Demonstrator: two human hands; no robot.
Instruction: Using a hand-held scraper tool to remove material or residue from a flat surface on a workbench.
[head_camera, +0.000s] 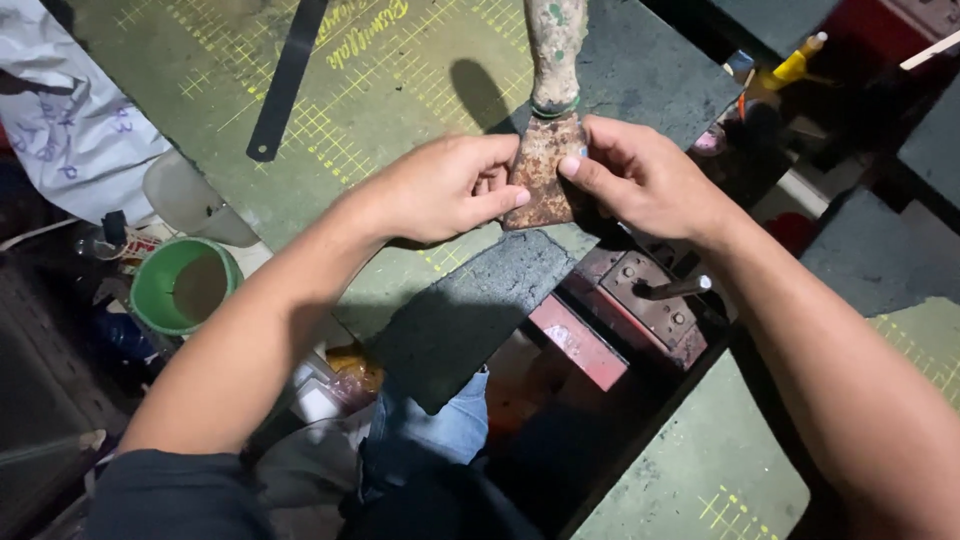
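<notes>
A: What carries everything here?

B: A green cutting mat (400, 90) with a yellow grid, worn grey in patches. Its near edge runs ragged above a red metal machine part (620, 300) and the person's denim-clad knee (430, 430).

A: And smaller things?

B: A white cloth (70, 120) lies off the mat's left edge, and a green bucket (185, 285) sits below it. A dark flat metal strip (285, 80) lies slantwise near the mat's far edge. A yellow bottle (790, 65) stands off the far right corner.

A: Where is the scraper?

B: The scraper (545, 150) is near the middle of the mat, towards its right edge, handle pointing away from the person and rusty blade towards them.

A: How is it held?

B: The left hand (445, 190) pinches the blade's left side, thumb across its lower corner, fingers curled behind. The right hand (640, 180) pinches the right side, thumb on the blade face. Both are closed on the blade, neither on the handle.

A: How would it handle?

B: I'd judge it light and stiff. The rust gives a rough, non-slip surface, but the wide bottom edge may cut, so the flat sides or the paint-crusted handle look safest to hold.
</notes>
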